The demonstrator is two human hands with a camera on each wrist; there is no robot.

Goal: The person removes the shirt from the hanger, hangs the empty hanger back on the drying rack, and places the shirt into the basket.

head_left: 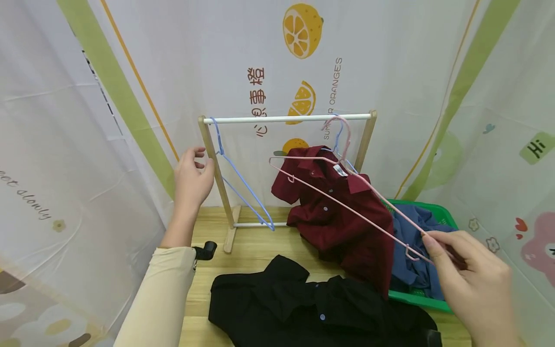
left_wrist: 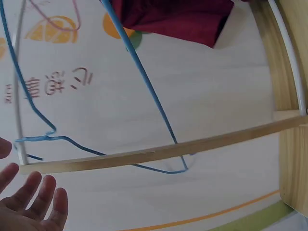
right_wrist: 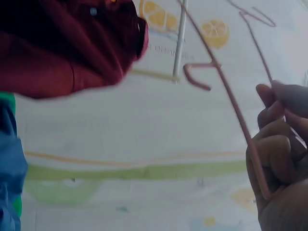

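Observation:
My right hand point(head_left: 474, 274) pinches one end of a pink hanger point(head_left: 347, 205), with thumb and fingers around the wire. The hanger stretches out in front of the rack, hook upward. Beside the rack's left post point(head_left: 218, 178) my left hand point(head_left: 193, 176) is raised, fingers point(left_wrist: 36, 197) loosely bent and holding nothing. A blue hanger point(head_left: 243, 178) with no garment hangs from the left end of the rack's bar. Farther right, a dark red shirt point(head_left: 329, 207) hangs on another blue hanger point(head_left: 337, 137), partly behind the pink one.
A black shirt point(head_left: 321, 308) lies on the wooden surface point(head_left: 197, 289) in front of the rack. At the right stands a green basket point(head_left: 422, 301) with blue clothing point(head_left: 414, 236) in it. The rack's white bar point(head_left: 282, 119) runs before a printed curtain point(head_left: 173, 48).

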